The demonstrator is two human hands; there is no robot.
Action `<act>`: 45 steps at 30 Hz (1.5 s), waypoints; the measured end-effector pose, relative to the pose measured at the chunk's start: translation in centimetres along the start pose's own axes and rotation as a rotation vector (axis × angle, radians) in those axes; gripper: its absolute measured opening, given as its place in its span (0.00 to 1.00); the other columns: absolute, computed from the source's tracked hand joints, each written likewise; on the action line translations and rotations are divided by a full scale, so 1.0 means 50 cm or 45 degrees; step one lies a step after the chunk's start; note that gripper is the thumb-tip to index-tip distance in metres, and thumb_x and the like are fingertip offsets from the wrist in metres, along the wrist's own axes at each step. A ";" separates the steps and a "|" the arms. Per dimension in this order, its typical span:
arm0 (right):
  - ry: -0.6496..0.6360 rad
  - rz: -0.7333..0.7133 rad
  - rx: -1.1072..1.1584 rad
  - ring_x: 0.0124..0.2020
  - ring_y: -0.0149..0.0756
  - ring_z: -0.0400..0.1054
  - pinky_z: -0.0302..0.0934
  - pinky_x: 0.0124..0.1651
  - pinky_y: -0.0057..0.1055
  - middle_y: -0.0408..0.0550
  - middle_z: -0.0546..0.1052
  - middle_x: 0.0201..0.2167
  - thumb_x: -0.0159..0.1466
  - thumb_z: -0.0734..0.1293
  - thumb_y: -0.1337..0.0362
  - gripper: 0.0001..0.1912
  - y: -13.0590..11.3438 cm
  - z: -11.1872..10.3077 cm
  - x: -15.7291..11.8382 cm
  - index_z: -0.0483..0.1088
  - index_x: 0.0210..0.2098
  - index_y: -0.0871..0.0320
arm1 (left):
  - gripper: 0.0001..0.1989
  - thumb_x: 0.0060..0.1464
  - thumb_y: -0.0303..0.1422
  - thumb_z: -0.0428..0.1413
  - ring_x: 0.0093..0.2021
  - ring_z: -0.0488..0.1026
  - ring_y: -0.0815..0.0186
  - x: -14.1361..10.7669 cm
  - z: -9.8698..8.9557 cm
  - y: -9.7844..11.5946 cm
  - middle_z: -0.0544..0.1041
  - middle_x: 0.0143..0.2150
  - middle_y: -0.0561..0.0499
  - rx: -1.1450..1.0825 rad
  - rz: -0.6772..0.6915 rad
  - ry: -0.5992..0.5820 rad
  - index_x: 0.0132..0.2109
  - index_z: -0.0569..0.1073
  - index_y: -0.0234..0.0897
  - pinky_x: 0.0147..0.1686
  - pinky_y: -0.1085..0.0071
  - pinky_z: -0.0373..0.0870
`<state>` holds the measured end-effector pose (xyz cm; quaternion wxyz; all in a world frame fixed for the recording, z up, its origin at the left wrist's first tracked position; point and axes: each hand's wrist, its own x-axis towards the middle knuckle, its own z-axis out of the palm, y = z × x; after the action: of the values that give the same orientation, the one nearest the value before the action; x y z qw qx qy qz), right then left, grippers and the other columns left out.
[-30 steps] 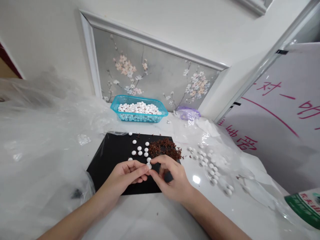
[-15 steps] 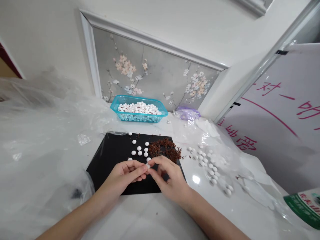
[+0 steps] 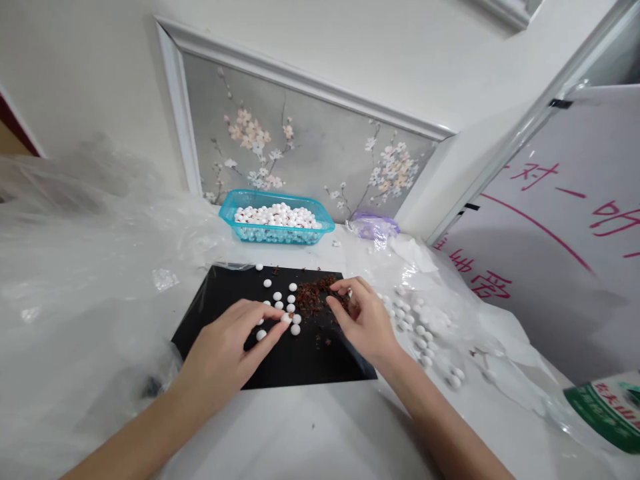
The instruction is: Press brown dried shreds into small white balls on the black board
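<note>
I'm reading the left hand (image 3: 223, 357) as reaching over the small round white pellets (image 3: 295, 329) at the centre of the frame, its fingers stretched out and narrowing toward them, with the thumb tip just beside one pellet. I cannot tell from here whether it is holding anything. The right hand (image 3: 364, 317) is dipping its curled, narrowly spaced fingers into a loose heap of dried brown crumbs (image 3: 313, 298) just right of the pellets, and I cannot tell whether it is pinching any. Both hands are working over a black rectangular sheet (image 3: 320, 363) lying on a glossy white desk (image 3: 310, 427). Judging by how round the pellets look, I'd be using fingertips only and coming down lightly from above, since a sideways nudge could set them rolling across that smooth surface. I'd also be lifting straight out of the crumbs to avoid dragging flakes over the pellets. A translucent teal plastic tray (image 3: 300, 235) is sitting at upper centre, holding a heap of white pellets, while more pellets are lying scattered on crumpled clear plastic sheeting (image 3: 480, 333) right of the black sheet.
</note>
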<state>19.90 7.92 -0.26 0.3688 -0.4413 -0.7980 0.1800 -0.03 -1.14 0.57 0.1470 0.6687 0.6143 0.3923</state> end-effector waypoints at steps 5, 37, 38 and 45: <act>-0.204 -0.019 -0.260 0.22 0.25 0.62 0.59 0.29 0.28 0.44 0.69 0.37 0.61 0.60 0.65 0.12 0.018 -0.003 0.009 0.66 0.44 0.55 | 0.08 0.56 0.37 0.50 0.44 0.68 0.63 -0.005 0.008 -0.021 0.75 0.39 0.52 0.491 0.272 0.112 0.37 0.71 0.39 0.40 0.69 0.64; -0.239 -0.111 -0.150 0.31 0.29 0.66 0.58 0.33 0.26 0.44 0.70 0.33 0.62 0.60 0.66 0.07 0.009 0.046 -0.016 0.70 0.33 0.56 | 0.16 0.60 0.31 0.45 0.52 0.67 0.63 -0.011 0.037 -0.035 0.73 0.52 0.52 0.587 0.601 -0.266 0.52 0.70 0.44 0.54 0.60 0.52; -0.226 -0.078 -0.125 0.30 0.29 0.66 0.58 0.32 0.26 0.43 0.69 0.32 0.61 0.61 0.66 0.06 0.008 0.050 -0.016 0.70 0.32 0.57 | 0.16 0.59 0.30 0.45 0.50 0.68 0.63 -0.011 0.037 -0.035 0.75 0.50 0.51 0.592 0.593 -0.239 0.50 0.71 0.43 0.52 0.61 0.54; -0.197 -0.027 -0.032 0.29 0.30 0.64 0.57 0.33 0.27 0.44 0.68 0.31 0.62 0.58 0.66 0.07 0.009 0.064 -0.015 0.65 0.30 0.57 | 0.15 0.57 0.27 0.46 0.47 0.69 0.62 -0.011 0.031 -0.020 0.76 0.45 0.52 0.613 0.612 -0.138 0.44 0.74 0.45 0.54 0.55 0.51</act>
<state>18.02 7.64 -2.99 0.3024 -0.4224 -0.8309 0.1996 0.38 -1.00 -1.33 -0.0793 0.8297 0.5054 0.2234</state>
